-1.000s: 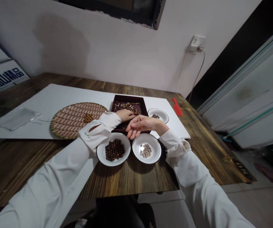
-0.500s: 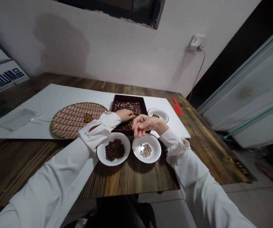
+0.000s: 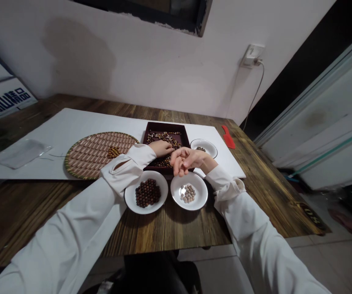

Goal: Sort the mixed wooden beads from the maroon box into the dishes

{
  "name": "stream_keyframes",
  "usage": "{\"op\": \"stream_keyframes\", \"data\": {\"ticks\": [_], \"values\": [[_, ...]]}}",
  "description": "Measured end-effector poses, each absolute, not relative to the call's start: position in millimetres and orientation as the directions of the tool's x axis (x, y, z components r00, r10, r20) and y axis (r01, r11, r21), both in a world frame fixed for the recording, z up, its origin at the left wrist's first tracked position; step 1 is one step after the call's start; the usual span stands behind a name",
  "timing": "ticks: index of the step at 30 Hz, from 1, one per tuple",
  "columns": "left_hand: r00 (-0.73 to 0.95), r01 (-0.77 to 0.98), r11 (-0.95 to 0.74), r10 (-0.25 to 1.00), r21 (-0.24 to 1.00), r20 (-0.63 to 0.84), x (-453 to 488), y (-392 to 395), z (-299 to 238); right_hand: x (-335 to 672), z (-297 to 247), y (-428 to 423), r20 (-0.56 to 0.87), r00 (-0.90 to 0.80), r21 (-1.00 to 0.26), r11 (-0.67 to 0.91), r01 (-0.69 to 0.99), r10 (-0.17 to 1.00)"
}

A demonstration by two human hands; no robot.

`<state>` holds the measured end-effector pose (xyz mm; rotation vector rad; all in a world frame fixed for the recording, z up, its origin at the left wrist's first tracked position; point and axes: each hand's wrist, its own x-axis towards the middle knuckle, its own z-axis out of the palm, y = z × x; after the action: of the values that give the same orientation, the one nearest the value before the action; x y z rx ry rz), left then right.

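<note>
My left hand [image 3: 161,148] reaches palm down over the dark red tray [image 3: 148,132], which holds many mixed brown, yellow and pale beads [image 3: 164,138]. Its fingers are bent close together against the beads, and what they may pinch is hidden. My right hand [image 3: 186,159] is turned partly palm up at the tray's front right corner, loosely curled with fingers apart and nothing visible in it. Just below it stands a white bowl [image 3: 199,200] with pale beads [image 3: 188,194]. Another white bowl [image 3: 130,200], under my left sleeve, contains dark brown beads [image 3: 148,193].
On the left a round woven mat [image 3: 84,153] carries yellow-brown beads [image 3: 114,152]. A third bowl [image 3: 211,148] with some beads is right of the tray. Further right lies a red comb-like tool [image 3: 228,139]. A clear plastic bag [image 3: 21,153] rests on the white board [image 3: 81,120].
Both hands hold nearly the same positions over the tray and bowl. Only a very slight shift of the camera view shows.
</note>
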<state>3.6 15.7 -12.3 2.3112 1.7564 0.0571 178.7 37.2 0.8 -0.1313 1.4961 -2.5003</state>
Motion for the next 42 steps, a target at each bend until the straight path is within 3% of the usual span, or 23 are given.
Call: {"op": "stream_keyframes", "data": {"ticks": [21,27,34,42], "values": [[0.285,0.944,-0.261,0.953,0.202,-0.098,3.7,17.6,-13.8,175.8,4.7,34.2,-0.054,-0.961,-0.865,-0.469,0.180,-0.270],[0.289,0.944,-0.264,0.951,0.200,-0.109,4.6,16.2,-11.5,175.8,4.0,34.5,0.008,-0.954,-0.871,-0.471,0.140,-0.299],[0.280,0.947,-0.251,0.951,0.199,-0.130,4.8,15.6,-10.1,175.3,5.7,32.0,-0.045,-0.967,-0.876,-0.455,0.159,-0.252],[0.275,0.948,-0.249,0.954,0.198,-0.115,4.4,16.1,-11.5,173.5,-0.4,31.8,0.019,-0.980,-0.945,-0.323,0.048,-0.200]]}}
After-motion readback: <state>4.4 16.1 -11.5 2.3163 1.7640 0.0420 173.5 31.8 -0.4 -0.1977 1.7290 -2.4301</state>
